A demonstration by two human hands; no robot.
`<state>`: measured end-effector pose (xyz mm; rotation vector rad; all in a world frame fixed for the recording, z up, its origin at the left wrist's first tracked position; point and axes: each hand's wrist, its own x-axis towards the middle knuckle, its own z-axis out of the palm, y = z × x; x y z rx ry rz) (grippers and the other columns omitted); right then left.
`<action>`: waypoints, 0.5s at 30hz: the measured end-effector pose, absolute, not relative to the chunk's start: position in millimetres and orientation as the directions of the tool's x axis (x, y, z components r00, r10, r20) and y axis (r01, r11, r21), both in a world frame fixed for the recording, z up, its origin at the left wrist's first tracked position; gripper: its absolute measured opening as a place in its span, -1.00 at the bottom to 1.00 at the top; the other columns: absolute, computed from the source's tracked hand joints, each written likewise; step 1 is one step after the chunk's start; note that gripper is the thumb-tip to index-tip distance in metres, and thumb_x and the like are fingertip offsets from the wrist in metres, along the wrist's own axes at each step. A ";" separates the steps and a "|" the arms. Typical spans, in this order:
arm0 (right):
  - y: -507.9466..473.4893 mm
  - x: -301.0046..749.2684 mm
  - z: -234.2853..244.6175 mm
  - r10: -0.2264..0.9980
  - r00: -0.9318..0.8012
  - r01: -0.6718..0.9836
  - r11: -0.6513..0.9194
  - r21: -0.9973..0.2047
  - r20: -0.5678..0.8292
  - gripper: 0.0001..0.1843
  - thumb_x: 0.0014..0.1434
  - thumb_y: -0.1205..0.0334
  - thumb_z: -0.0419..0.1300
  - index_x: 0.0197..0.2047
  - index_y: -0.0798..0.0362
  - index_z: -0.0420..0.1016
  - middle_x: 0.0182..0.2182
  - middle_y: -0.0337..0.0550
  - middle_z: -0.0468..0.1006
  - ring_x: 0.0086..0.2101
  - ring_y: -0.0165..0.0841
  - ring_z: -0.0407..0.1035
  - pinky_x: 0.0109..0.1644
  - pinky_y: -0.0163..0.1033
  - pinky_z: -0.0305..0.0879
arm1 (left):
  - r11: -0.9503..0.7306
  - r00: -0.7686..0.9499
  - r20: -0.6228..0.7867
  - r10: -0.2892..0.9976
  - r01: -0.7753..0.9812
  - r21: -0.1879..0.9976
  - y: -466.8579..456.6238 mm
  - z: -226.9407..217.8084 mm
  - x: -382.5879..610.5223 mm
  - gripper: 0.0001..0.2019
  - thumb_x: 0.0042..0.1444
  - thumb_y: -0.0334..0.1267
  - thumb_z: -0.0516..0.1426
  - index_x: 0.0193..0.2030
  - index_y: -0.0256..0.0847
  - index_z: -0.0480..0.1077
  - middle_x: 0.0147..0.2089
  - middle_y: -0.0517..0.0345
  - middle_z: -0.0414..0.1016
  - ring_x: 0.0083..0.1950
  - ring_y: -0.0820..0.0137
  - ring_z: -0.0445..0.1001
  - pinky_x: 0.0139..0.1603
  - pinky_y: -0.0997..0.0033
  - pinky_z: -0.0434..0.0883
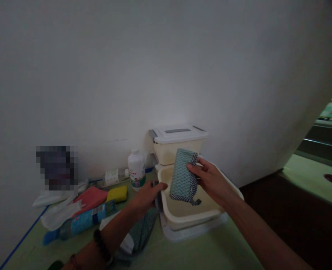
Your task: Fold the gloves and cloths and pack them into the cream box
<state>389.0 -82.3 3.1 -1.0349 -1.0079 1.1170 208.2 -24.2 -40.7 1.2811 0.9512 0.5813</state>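
My right hand [209,180] pinches a folded teal patterned cloth [183,176] and holds it upright over an open cream plastic tub [183,219]. My left hand [147,195] rests with its fingers curled on the tub's left rim. Behind the tub stands a lidded cream container [178,144] with a white lid. A second teal cloth [140,232] lies under my left forearm, partly hidden.
Left of the tub lie a white bottle [136,168], a bottle on its side [113,176], a yellow sponge [117,193], a red cloth [91,198], a blue-labelled bottle [81,221] and white cloths [57,212]. A white wall stands behind. A dark strip [281,210] runs along the right.
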 end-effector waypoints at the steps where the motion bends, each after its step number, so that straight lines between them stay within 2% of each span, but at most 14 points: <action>1: -84.1 389.8 6.0 0.985 0.143 -0.212 0.130 -0.969 0.101 -0.72 -0.01 0.15 0.30 -0.22 0.06 0.43 -0.37 -0.20 0.57 -0.40 -0.42 0.42 -0.32 -0.31 0.31 | 0.227 0.521 -0.244 0.818 0.098 0.969 -27.5 -38.7 205.1 -0.62 -0.01 -0.14 0.12 -0.09 -0.34 0.37 -0.18 -0.13 0.57 -0.16 0.18 0.53 -0.20 0.30 0.46; 5: -96.7 386.9 25.3 0.995 0.049 -0.266 0.099 -0.959 0.090 -0.76 0.02 0.18 0.30 -0.23 0.04 0.44 -0.37 -0.19 0.56 -0.41 -0.42 0.42 -0.31 -0.29 0.33 | 0.274 0.480 -0.189 0.857 -0.114 0.955 -47.4 -24.1 173.7 -0.58 -0.07 -0.15 0.21 -0.08 -0.37 0.41 -0.30 -0.11 0.61 -0.33 0.19 0.58 -0.35 0.35 0.48; 8: -104.1 374.2 36.9 0.998 -0.049 -0.250 0.032 -0.968 0.046 -0.75 0.03 0.21 0.29 -0.19 0.03 0.43 -0.37 -0.21 0.55 -0.40 -0.43 0.42 -0.31 -0.30 0.33 | 0.331 0.404 -0.264 0.876 -0.107 0.937 -65.0 -16.7 137.9 -0.55 -0.07 -0.13 0.23 -0.03 -0.31 0.42 -0.34 -0.06 0.63 -0.47 0.21 0.58 -0.48 0.35 0.47; 11: -101.4 353.1 36.5 0.984 -0.169 -0.171 -0.084 -0.982 -0.055 -0.77 0.04 0.23 0.29 -0.20 0.05 0.43 -0.34 -0.20 0.53 -0.38 -0.46 0.40 -0.33 -0.36 0.31 | 0.372 0.317 -0.330 0.889 -0.081 0.925 -79.0 -20.5 105.9 -0.48 -0.07 -0.08 0.24 0.04 -0.28 0.38 -0.42 -0.01 0.62 -0.49 0.17 0.57 -0.51 0.31 0.48; 15: -87.8 319.1 21.9 0.911 -0.323 0.034 -0.260 -0.965 -0.257 -0.80 0.07 0.28 0.24 -0.19 0.08 0.42 -0.28 -0.17 0.50 -0.37 -0.47 0.37 -0.42 -0.40 0.26 | 0.331 0.257 -0.287 0.923 -0.149 0.932 -87.6 -37.8 81.8 -0.36 -0.14 -0.08 0.29 0.11 -0.27 0.31 -0.40 -0.03 0.63 -0.41 0.13 0.59 -0.44 0.29 0.49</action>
